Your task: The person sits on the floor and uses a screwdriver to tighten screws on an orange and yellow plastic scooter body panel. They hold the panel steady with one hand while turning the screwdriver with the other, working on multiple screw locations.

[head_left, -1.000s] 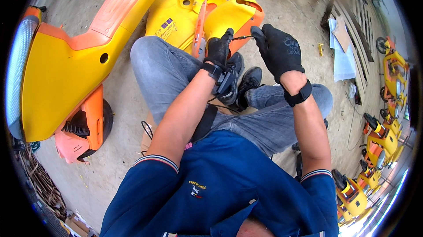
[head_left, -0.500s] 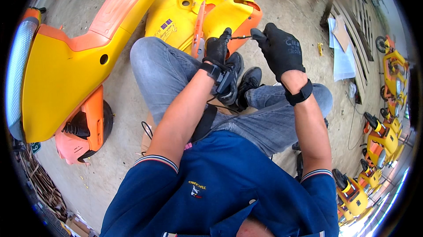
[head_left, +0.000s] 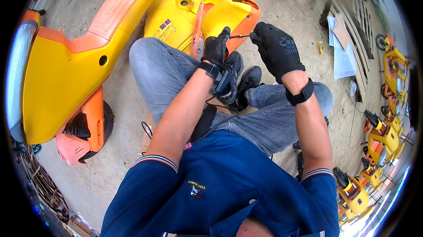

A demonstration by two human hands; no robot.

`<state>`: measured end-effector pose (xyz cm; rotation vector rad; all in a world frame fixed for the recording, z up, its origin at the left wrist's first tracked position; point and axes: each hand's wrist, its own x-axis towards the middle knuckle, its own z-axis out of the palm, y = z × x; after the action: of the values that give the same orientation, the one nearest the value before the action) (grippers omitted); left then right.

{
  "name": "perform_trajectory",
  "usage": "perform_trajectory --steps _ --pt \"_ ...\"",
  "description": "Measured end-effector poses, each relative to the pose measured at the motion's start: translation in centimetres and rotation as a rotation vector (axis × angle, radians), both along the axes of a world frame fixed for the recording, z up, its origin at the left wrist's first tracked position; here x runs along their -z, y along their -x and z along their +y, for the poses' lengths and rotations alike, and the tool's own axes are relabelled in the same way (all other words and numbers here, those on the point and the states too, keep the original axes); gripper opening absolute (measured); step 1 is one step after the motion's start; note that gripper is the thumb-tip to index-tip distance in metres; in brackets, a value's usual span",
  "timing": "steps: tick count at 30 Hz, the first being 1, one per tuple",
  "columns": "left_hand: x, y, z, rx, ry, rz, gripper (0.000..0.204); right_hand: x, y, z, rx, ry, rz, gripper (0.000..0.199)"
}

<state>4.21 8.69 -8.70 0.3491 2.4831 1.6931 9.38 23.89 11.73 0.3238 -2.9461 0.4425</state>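
My right hand point(head_left: 276, 50), in a black glove, is closed around a screwdriver whose handle is hidden in the fist. Its thin dark shaft point(head_left: 240, 36) points left toward the thumb of my left hand point(head_left: 216, 48). That hand, also gloved, has its thumb raised and its other fingers curled out of sight against a yellow and orange plastic scooter panel point(head_left: 235, 14). Close beside the left hand stands a narrow orange strip point(head_left: 198, 25) with a grey lower end. Where the shaft's tip meets the panel or glove is too small to make out.
On the left a large yellow and orange scooter body point(head_left: 66, 78) lies near an orange wheel part point(head_left: 90, 127). Another yellow shell point(head_left: 169, 21) lies ahead. White sheets point(head_left: 341, 56) and wooden slats point(head_left: 359, 47) are at the right, beyond them several scooters point(head_left: 383, 138).
My right hand has turned, its back rolling over and its knuckles shifting left, with the screwdriver still in it. The left hand stays nearly in place.
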Motion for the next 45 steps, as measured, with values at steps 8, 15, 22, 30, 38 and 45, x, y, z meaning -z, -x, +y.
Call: perform_trajectory --steps 8,15,22,30,38,45 --pt "-0.8 -0.2 0.9 -0.185 -0.347 -0.153 0.042 -1.0 -0.2 -0.8 0.195 -0.091 -0.164 0.031" --pt "-0.1 -0.3 1.2 -0.17 -0.391 -0.118 0.038 -0.7 0.1 -0.7 0.143 0.002 -0.123 0.027" --pt "0.5 -0.2 0.2 -0.054 -0.118 0.055 0.044 -0.3 0.1 -0.5 0.101 0.038 -0.059 0.02" --pt "-1.6 -0.6 1.3 -0.214 -0.489 -0.247 0.039 0.0 0.1 -1.1 0.199 0.02 -0.145 0.014" --pt "0.9 -0.2 0.5 -0.082 -0.241 -0.009 0.043 1.5 0.2 -0.8 0.097 0.175 0.05 0.014" --pt "2.3 -0.1 0.6 -0.07 -0.172 0.174 0.043 0.4 0.7 -1.9 0.303 0.054 -0.206 0.017"
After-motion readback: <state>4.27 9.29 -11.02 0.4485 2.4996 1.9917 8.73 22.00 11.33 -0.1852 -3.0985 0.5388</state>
